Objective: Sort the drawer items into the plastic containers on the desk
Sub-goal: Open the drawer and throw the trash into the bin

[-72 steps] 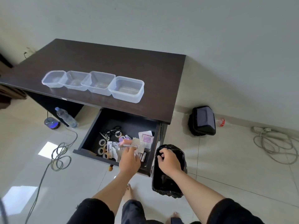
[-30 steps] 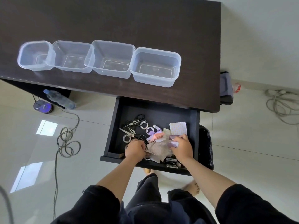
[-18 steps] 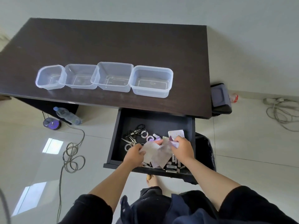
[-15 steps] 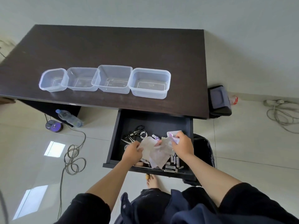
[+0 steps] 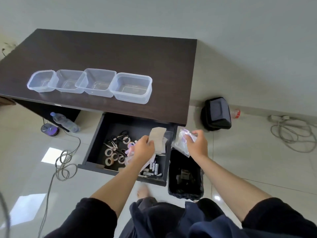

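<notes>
Several clear plastic containers (image 5: 132, 87) stand in a row on the dark desk (image 5: 120, 54), all without contents. Below the desk's front edge the drawer (image 5: 96, 140) is pulled out; it holds scissors (image 5: 118, 138), tape rolls (image 5: 111, 154) and batteries (image 5: 155, 167). My left hand (image 5: 144, 149) is above the drawer, shut on a beige paper sheet (image 5: 157, 140). My right hand (image 5: 197, 143) is to the right of the drawer, over the bin, shut on clear plastic bags (image 5: 182, 143).
A black bin (image 5: 185, 176) lined with a bag stands right of the drawer. A black case (image 5: 217, 113) and a bottle lie by the wall. Cables (image 5: 291, 131) lie at the right and left, and a water bottle (image 5: 66, 121) lies under the desk.
Both hands have lifted out of the drawer. The left one raised the beige sheet; the right one carried the clear bags right, over the bin.
</notes>
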